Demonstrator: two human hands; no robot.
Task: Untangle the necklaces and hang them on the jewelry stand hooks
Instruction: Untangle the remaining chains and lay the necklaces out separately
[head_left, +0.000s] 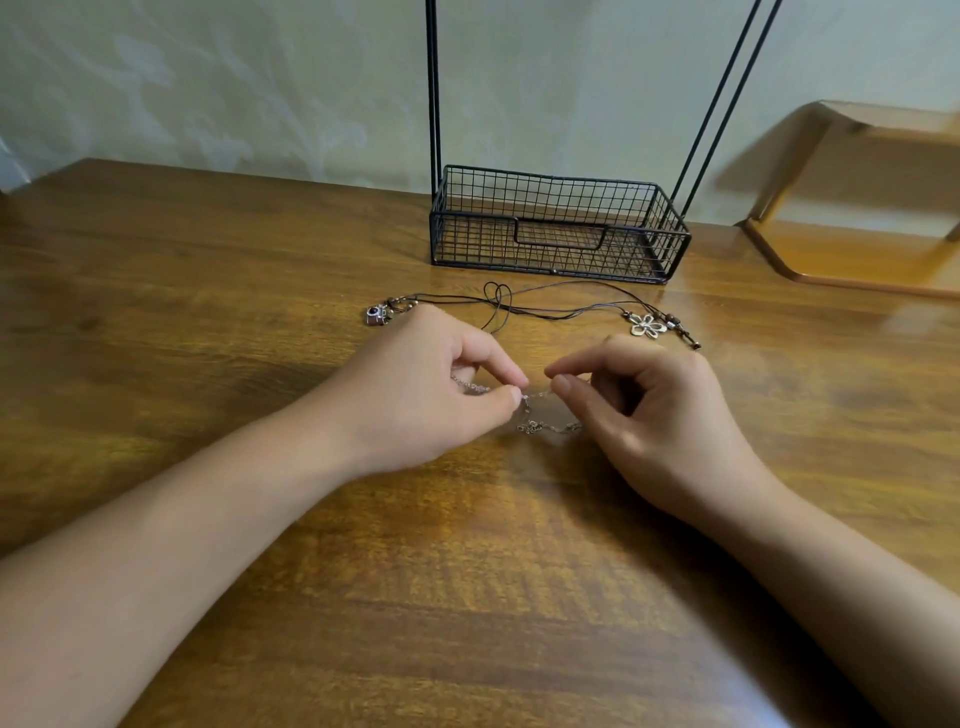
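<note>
A thin silver chain necklace (540, 427) lies bunched on the wooden table between my hands. My left hand (441, 395) pinches part of the chain between thumb and forefinger. My right hand (639, 410) pinches the chain close by, fingertips almost meeting the left hand's. Behind them lie dark cord necklaces (524, 306), crossed and looped, one with a small camera-shaped pendant (377, 315) at the left, one with a white flower pendant (647, 326) at the right. The black wire jewelry stand (556, 228) has a basket base and upright rods; its hooks are out of view.
The wooden table (363, 571) stretches wide in front and to the left. A low wooden shelf (852, 249) stands at the back right, next to the stand. A pale wall runs behind the table.
</note>
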